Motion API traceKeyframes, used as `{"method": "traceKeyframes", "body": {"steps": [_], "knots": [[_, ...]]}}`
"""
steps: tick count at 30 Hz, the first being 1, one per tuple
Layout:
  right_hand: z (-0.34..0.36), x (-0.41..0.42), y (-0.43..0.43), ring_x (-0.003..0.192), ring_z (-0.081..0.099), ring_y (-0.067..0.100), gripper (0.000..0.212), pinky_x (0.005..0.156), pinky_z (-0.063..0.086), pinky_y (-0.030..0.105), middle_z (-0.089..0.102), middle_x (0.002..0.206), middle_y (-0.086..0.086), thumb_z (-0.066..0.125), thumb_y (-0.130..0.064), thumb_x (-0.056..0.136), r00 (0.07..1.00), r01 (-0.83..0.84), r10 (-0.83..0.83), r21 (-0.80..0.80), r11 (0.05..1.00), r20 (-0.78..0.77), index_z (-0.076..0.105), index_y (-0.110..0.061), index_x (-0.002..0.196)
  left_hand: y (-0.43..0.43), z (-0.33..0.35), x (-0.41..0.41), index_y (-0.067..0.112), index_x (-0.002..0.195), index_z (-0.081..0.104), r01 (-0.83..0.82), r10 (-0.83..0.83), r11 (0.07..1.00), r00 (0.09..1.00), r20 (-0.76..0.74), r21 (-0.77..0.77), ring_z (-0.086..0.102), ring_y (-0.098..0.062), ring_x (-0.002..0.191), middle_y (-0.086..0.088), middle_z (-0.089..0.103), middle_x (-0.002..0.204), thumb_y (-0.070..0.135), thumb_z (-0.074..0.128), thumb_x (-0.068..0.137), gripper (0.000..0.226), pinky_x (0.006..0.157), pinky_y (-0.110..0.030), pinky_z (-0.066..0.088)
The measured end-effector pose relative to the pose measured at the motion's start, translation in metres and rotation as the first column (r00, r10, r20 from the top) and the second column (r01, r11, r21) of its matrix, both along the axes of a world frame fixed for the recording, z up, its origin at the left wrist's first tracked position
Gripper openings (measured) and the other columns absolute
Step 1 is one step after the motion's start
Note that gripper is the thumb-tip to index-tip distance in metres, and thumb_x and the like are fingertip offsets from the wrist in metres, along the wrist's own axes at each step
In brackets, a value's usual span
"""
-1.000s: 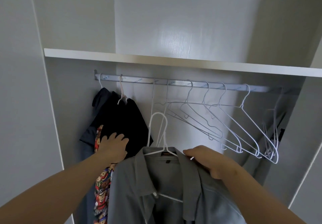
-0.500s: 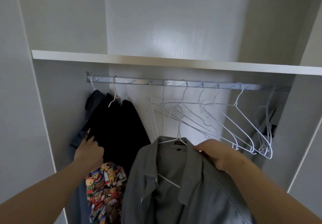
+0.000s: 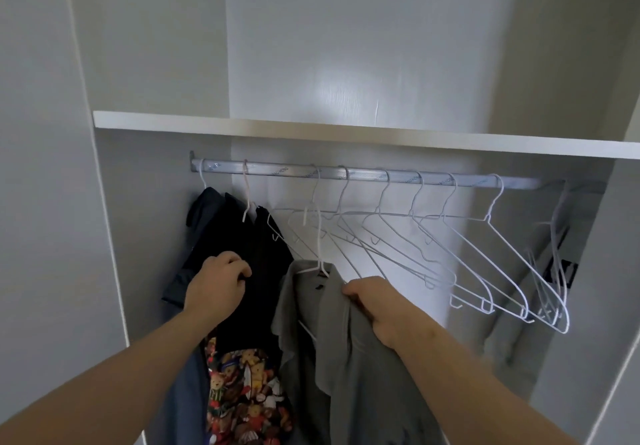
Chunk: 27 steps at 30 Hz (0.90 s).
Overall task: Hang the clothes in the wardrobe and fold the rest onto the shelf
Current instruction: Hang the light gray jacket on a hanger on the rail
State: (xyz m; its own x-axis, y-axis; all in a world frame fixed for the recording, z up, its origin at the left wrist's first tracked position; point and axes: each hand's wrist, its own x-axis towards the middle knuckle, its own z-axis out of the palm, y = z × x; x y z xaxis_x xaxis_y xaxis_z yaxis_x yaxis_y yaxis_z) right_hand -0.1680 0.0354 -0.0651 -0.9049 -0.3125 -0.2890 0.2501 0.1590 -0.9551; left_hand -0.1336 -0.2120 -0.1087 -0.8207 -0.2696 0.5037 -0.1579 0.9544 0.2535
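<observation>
We've got the rail (image 3: pixel 363 176) just under the shelf (image 3: pixel 346 136): hung garments (image 3: pixel 249 271) at its left end, shirt (image 3: pixel 346 358) on a hanger just right of them, bare hangers (image 3: pixel 450 254) further right. left hand (image 3: pixel 216 283) grips the hung garments, right hand (image 3: pixel 377 302) grips the shirt.

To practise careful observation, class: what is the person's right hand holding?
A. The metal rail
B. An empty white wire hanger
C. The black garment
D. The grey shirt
D: the right hand has its fingers curled round the grey shirt near the collar, while the left hand grips the black garment.
</observation>
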Motion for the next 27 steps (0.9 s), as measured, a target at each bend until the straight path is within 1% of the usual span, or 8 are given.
{"method": "traceKeyframes", "body": {"steps": [6,11,15,17,19,21,24,27], "knots": [[0.026,-0.024,-0.055,0.062,0.057,0.022,0.017,0.052,0.045,0.022,0.063,0.071,0.012,0.053,-0.005,0.089,0.999,0.050,-0.052,-0.183,0.982,-0.003,0.063,-0.002,0.076,-0.020,0.011,-0.019,0.016,0.125,0.055,-0.034,0.029,0.988,0.999,0.034,0.151,0.041,-0.020,0.126,-0.003,0.031,0.144,0.016,0.058,0.089,0.036,0.099,-0.031,0.040],[0.047,-0.054,-0.093,0.065,0.053,0.025,0.020,0.060,0.046,0.027,0.060,0.086,0.016,0.047,-0.003,0.091,0.994,0.098,-0.108,-0.279,0.955,-0.020,0.060,0.005,0.104,-0.031,0.012,-0.035,0.012,0.136,0.043,0.006,-0.015,0.948,1.000,0.027,0.318,0.051,-0.021,0.114,-0.009,0.045,0.135,0.006,0.060,0.085,0.054,0.097,-0.026,0.040],[0.052,-0.077,-0.119,0.073,0.050,0.025,0.028,0.068,0.042,0.030,0.059,0.100,0.029,0.042,0.001,0.091,0.983,0.107,-0.141,-0.259,0.960,-0.117,0.054,0.015,0.112,-0.039,0.008,-0.045,0.015,0.144,0.029,0.004,-0.020,0.831,1.000,0.024,0.557,0.054,-0.023,0.112,-0.011,0.051,0.131,0.003,0.062,0.083,0.070,0.088,-0.022,0.042],[0.049,-0.088,-0.131,0.067,0.046,0.022,0.021,0.062,0.038,0.027,0.055,0.089,0.033,0.039,0.004,0.090,0.978,0.112,-0.147,-0.223,0.968,-0.145,0.053,0.020,0.095,-0.043,0.003,-0.050,0.015,0.144,0.031,0.001,-0.039,0.742,0.998,0.041,0.671,0.051,-0.021,0.116,-0.010,0.049,0.134,0.004,0.063,0.083,0.070,0.087,-0.020,0.042],[0.044,-0.096,-0.138,0.062,0.045,0.022,0.020,0.058,0.038,0.026,0.052,0.077,0.020,0.038,0.005,0.091,0.981,0.112,-0.140,-0.201,0.973,-0.132,0.052,0.007,0.077,-0.044,0.001,-0.051,0.013,0.142,0.035,0.019,-0.073,0.667,0.997,0.040,0.745,0.046,-0.018,0.122,-0.010,0.047,0.136,0.002,0.062,0.083,0.065,0.092,-0.021,0.041],[0.037,-0.101,-0.143,0.062,0.046,0.021,0.020,0.058,0.039,0.026,0.054,0.083,0.016,0.038,0.004,0.092,0.984,0.118,-0.139,-0.185,0.976,-0.108,0.057,0.003,0.089,-0.045,-0.002,-0.051,0.012,0.139,0.041,0.062,-0.108,0.625,0.994,0.007,0.778,0.045,-0.017,0.124,-0.010,0.049,0.136,-0.002,0.060,0.082,0.061,0.101,-0.027,0.040],[0.024,-0.104,-0.146,0.069,0.050,0.024,0.020,0.068,0.045,0.031,0.059,0.109,0.028,0.039,0.006,0.092,0.985,0.124,-0.144,-0.188,0.974,-0.092,0.056,-0.001,0.085,-0.041,-0.003,-0.052,0.011,0.138,0.043,0.095,-0.147,0.645,0.989,0.001,0.758,0.044,-0.015,0.126,-0.008,0.049,0.136,-0.003,0.059,0.082,0.060,0.106,-0.030,0.038],[0.010,-0.103,-0.144,0.083,0.055,0.029,0.019,0.087,0.048,0.043,0.055,0.118,0.033,0.037,0.006,0.092,0.986,0.147,-0.160,-0.179,0.973,-0.055,0.057,0.005,0.091,-0.034,-0.006,-0.054,0.011,0.141,0.039,0.105,-0.164,0.656,0.987,0.004,0.748,0.042,-0.013,0.126,-0.007,0.046,0.137,0.000,0.059,0.083,0.062,0.103,-0.025,0.038]]}}
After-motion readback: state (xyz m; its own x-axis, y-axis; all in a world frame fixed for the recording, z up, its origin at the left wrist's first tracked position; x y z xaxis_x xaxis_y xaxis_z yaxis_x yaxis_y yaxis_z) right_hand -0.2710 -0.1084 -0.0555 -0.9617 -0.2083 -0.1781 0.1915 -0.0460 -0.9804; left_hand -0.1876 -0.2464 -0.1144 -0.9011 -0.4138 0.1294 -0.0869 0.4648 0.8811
